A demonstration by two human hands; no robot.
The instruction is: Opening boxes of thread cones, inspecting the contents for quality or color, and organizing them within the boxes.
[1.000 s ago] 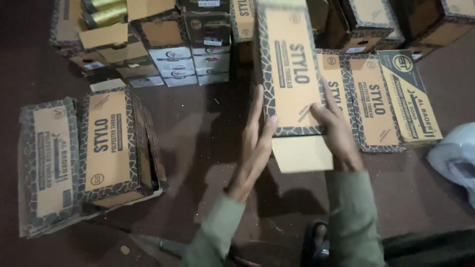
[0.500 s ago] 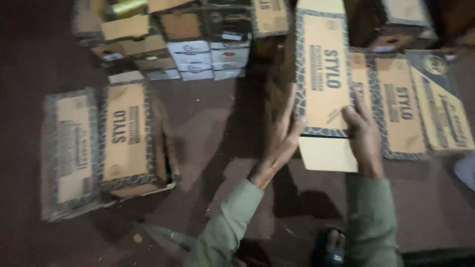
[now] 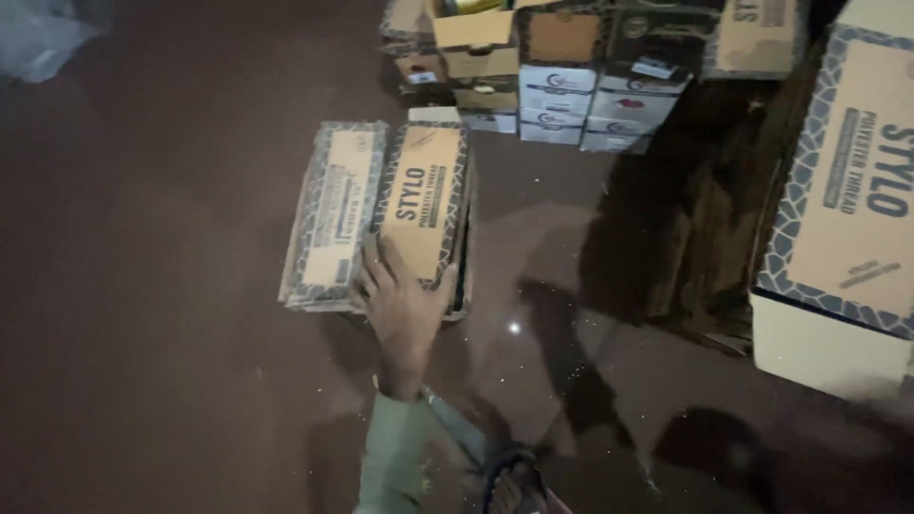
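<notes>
the left hand (image 3: pixel 402 309) lies flat and open on the flattened box (image 3: pixel 422 205) mid-frame; the loose stack could slide sideways.

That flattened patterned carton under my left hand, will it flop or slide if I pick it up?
The flattened carton looks thin, so it probably bends somewhat and feels light. It lies on a glossy floor, so it may slide when pushed. The left hand rests on its near edge; lifting there, the far end likely droops.

floor (image 3: pixel 171 286): dark brown | flattened cartons (image 3: pixel 381 214) | stacked small boxes (image 3: pixel 562 86) | large carton (image 3: pixel 843 209)
</notes>
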